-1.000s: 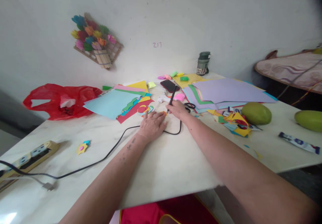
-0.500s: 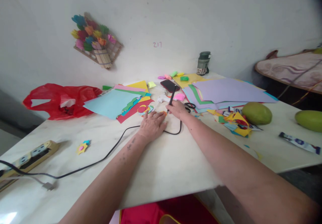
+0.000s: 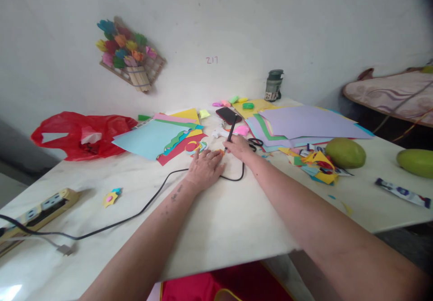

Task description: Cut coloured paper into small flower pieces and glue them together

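My right hand [image 3: 237,147] is closed around a slim black pen [image 3: 231,129], which leans with its tip down at a small orange paper piece [image 3: 221,152]. Flat on the table lies my left hand [image 3: 205,169], fingers stretched out, their tips at the edge of that orange piece. Just beyond the left fingers are cut paper rings [image 3: 195,146] in red, yellow and other colours. A white glue gun [image 3: 219,132] rests past the pen, partly hidden by my right hand. Black-handled scissors [image 3: 255,142] lie right of that hand, their blades mostly out of sight.
Coloured paper stacks lie left [image 3: 152,138] and right [image 3: 314,122]. A black cable [image 3: 135,217] crosses to a power strip [image 3: 43,208]. A red plastic bag [image 3: 84,134], phone [image 3: 228,115], paper scraps [image 3: 320,165], green mango [image 3: 345,152] and glue tube [image 3: 402,192] surround the work.
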`<state>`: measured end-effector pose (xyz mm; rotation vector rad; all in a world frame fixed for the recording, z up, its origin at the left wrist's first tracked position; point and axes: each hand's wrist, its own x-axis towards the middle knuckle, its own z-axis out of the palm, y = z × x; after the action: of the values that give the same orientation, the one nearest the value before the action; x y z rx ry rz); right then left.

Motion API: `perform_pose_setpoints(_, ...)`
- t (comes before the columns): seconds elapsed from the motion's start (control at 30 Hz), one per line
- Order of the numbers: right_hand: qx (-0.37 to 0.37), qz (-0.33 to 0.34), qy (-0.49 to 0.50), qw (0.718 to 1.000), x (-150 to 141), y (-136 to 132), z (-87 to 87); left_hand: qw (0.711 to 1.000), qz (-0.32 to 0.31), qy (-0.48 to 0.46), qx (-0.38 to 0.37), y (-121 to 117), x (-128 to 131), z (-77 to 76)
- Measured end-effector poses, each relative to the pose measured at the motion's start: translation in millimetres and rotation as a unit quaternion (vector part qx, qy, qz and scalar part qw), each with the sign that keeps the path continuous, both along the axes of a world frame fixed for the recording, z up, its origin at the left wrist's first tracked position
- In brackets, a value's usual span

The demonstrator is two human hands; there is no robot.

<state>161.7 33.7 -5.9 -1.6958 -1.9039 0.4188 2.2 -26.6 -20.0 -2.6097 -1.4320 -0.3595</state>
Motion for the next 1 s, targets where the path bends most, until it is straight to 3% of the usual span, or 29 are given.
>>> perform_pose_setpoints(1.0,0.015,-0.019,-0.004,1.0,-1.3,3.5,-3.9,1.0,0.002,0.003,-0.002,0.7,0.0,-1.0)
